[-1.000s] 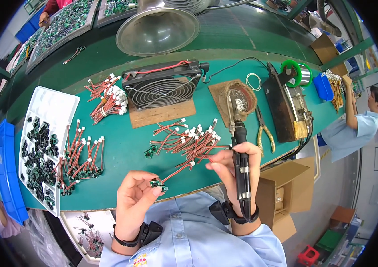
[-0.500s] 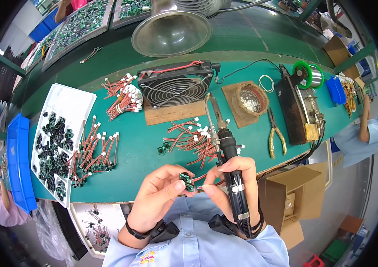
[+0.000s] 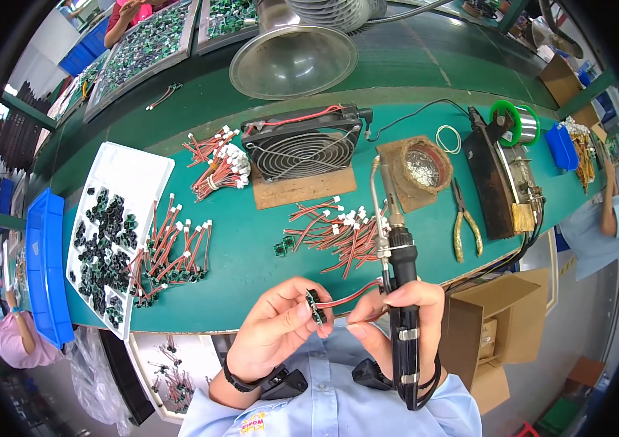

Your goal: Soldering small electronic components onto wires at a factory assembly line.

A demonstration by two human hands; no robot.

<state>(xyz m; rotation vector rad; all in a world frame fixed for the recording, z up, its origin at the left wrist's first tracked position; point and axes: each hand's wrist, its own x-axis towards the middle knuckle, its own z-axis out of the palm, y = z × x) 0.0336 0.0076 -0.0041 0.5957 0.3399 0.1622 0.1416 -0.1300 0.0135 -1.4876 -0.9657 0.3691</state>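
Low in the middle, my left hand [image 3: 271,326] pinches a small green circuit board [image 3: 314,306] edge-on between thumb and fingers. A red and dark wire [image 3: 353,295] runs from the board to the right. My right hand [image 3: 420,309] is wrapped round a black soldering iron [image 3: 403,255], which stands nearly upright with its tip away from me. Thumb and forefinger of that hand are close to the wire's far end; whether they grip it is hard to see. Beyond the hands lie loose red-and-black wires with white connectors [image 3: 346,233] and a small board [image 3: 283,246].
At left, a white tray [image 3: 151,164] holds many small boards beside a blue bin [image 3: 47,277] and wired boards [image 3: 178,262]. A fan [image 3: 306,149], solder pot [image 3: 424,169], pliers [image 3: 462,222], solder spool [image 3: 519,125] and fume hood [image 3: 295,62] stand farther back.
The board in my left hand has turned from face-up to edge-on. My right hand and the soldering iron have moved slightly away from it, showing more wire. The whole view has shifted a little.
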